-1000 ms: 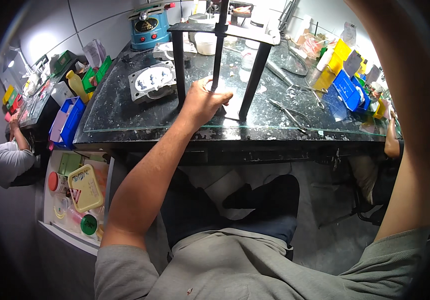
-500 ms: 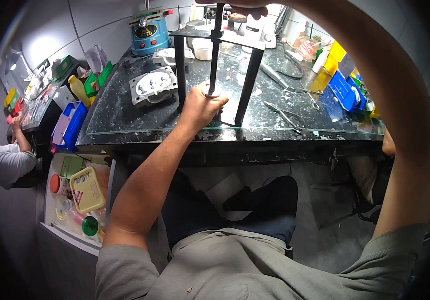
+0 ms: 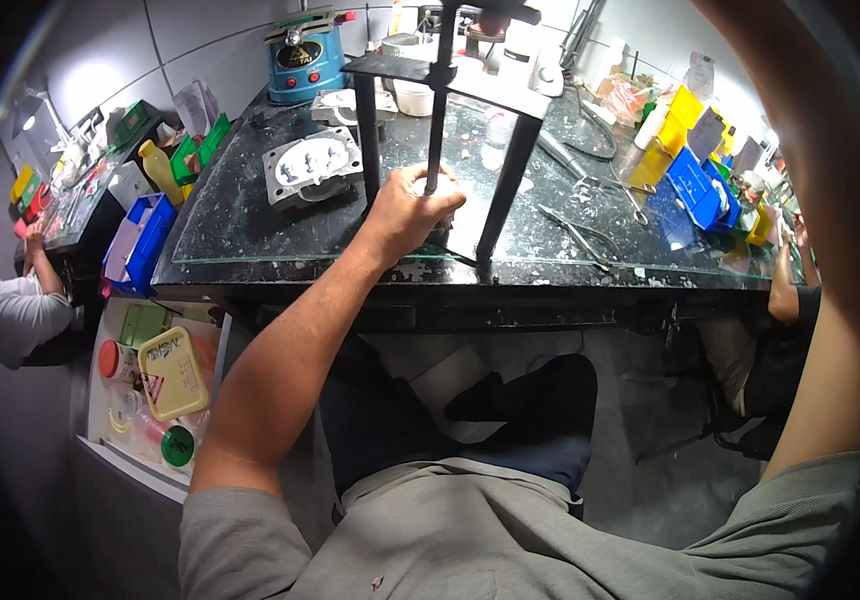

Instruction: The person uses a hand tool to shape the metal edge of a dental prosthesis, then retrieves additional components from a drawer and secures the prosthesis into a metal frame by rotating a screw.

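A black screw press (image 3: 512, 185) stands on the bench in front of me, its threaded rod (image 3: 436, 135) running down through the top plate. My left hand (image 3: 408, 215) is closed around a whitish round piece (image 3: 433, 187) at the rod's lower end, inside the frame. My fingers hide most of that piece. The press's crossbar handle (image 3: 500, 10) shows at the upper edge with no hand visible on it. My right arm (image 3: 810, 200) is raised along the right side, and its hand is out of the picture. Left of the press lies a metal flask half (image 3: 286, 187) filled with white plaster.
Another flask half (image 3: 378, 103) and a blue burner-like device (image 3: 305, 70) sit behind. Pliers (image 3: 580, 238) and other metal tools lie right of the press, near blue (image 3: 695, 190) and yellow bins. An open drawer (image 3: 100, 425) juts out left. Co-workers sit on both sides.
My right hand has left the press handle and gone out of view, its arm swinging right. The handle has turned. My left hand stays around the piece under the rod.
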Action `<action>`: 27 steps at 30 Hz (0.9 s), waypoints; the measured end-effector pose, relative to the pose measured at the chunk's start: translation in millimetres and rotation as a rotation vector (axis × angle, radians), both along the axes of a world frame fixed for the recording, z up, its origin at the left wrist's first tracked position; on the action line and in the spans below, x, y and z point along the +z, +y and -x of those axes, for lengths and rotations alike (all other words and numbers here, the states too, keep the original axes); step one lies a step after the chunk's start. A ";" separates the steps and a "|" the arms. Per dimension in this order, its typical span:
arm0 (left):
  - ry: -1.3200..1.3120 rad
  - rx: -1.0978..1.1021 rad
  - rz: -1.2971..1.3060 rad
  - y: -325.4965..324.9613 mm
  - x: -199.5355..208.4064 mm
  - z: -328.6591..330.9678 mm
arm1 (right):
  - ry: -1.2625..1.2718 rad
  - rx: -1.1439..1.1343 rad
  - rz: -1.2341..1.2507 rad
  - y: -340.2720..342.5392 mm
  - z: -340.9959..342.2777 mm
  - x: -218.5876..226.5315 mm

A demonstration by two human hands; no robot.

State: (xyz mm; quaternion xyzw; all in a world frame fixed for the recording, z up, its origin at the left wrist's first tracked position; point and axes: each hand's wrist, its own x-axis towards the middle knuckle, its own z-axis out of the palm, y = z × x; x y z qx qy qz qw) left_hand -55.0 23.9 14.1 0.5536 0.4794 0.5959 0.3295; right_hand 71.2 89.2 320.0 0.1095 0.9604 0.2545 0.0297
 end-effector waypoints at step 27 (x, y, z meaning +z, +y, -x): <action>-0.129 -0.274 0.108 -16.6 9.6 20.7 | 0.056 0.107 0.484 -18.3 -3.5 1.9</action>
